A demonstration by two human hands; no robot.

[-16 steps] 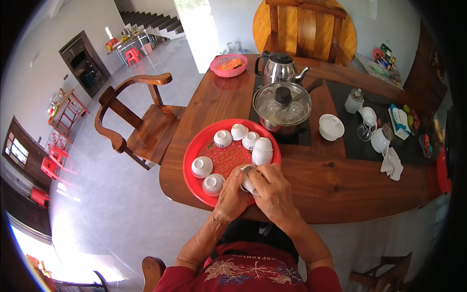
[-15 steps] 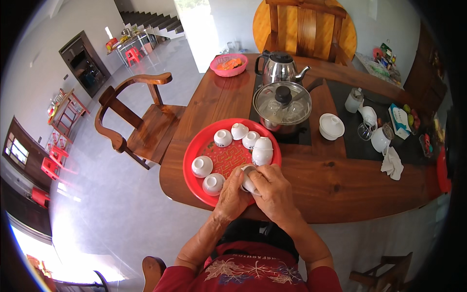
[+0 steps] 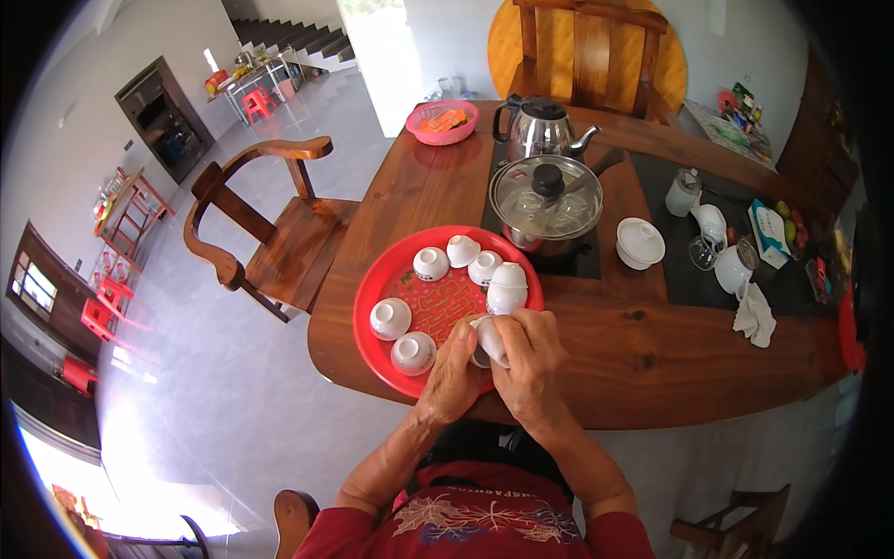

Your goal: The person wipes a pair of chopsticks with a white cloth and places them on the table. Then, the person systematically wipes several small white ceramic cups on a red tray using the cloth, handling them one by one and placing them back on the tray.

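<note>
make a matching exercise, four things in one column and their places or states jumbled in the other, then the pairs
1. left hand and right hand
2. red tray
3. steel kettle
4. pink basket

A. directly beyond the glass-lidded pot
B. holds something orange
C. together holding a white cup
D. other white cups stand on it

1-C; 2-D; 3-A; 4-B

The table [image 3: 633, 359] is polished wood; the tray [image 3: 364, 312] at its near edge, glossy plastic; the cups [image 3: 390, 319], smooth glazed ceramic; the kettle [image 3: 540, 140], shiny metal.
</note>
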